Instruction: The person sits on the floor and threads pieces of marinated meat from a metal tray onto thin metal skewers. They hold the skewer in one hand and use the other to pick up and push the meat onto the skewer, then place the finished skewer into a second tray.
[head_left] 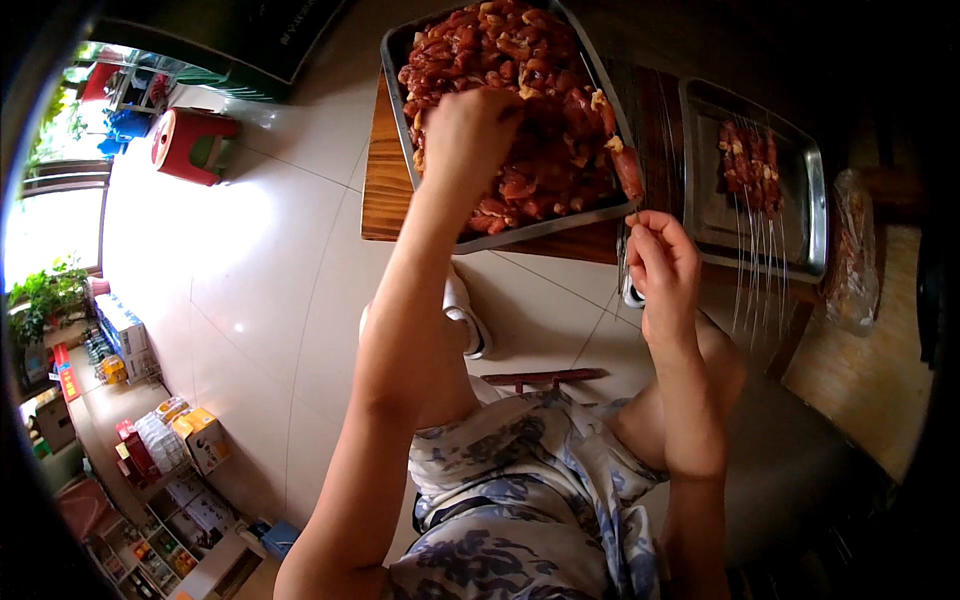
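A metal tray (520,236) heaped with raw, reddish meat pieces (520,50) stands in front of me. My left hand (468,135) is over the heap with its fingers curled down; what they grip is hidden. Just off the tray's near right corner, my right hand (662,262) pinches the lower end of a thin skewer. Several meat pieces (626,170) are threaded on that skewer, which points away from me over the tray's right edge. A second metal tray (815,235), to the right, holds several loaded meat skewers (750,165) with their bare ends toward me.
Both trays rest on a low brown wooden table (385,180). Bare thin skewers (665,120) lie between them. A clear plastic bag (853,250) is beside the right tray. A red stool (195,143) stands at the far left; boxes (200,435) are at the lower left.
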`<state>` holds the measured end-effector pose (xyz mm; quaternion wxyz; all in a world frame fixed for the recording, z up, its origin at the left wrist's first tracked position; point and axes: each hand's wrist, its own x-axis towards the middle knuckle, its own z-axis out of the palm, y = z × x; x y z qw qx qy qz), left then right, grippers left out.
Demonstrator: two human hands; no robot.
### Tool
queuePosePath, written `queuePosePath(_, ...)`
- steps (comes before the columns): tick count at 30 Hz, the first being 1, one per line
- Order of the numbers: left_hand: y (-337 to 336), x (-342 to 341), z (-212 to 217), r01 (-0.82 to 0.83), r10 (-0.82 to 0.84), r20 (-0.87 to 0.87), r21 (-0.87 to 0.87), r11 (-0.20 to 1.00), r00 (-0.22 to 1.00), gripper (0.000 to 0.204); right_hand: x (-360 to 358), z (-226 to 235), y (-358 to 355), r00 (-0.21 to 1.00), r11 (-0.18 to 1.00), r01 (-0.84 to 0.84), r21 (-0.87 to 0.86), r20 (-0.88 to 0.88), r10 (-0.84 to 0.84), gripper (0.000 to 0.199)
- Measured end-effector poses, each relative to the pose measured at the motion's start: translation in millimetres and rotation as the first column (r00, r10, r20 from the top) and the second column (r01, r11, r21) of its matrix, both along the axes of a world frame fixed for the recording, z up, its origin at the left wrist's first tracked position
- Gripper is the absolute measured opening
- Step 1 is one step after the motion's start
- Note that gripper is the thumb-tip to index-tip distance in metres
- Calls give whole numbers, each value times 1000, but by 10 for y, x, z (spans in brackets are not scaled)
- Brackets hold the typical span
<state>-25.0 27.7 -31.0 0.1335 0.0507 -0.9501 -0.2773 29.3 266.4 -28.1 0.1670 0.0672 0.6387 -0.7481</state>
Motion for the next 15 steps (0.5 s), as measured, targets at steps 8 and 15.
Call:
queuePosePath(8, -424, 116, 257, 101, 42, -161, 782, 615, 986, 23, 6, 33, 31, 1000, 1000, -13, 23, -16, 14, 8)
queuePosePath(15, -402, 75, 275, 32, -27, -18, 581, 813, 999, 25, 1, 24, 10, 1000, 999, -17, 41, -21, 17, 8)
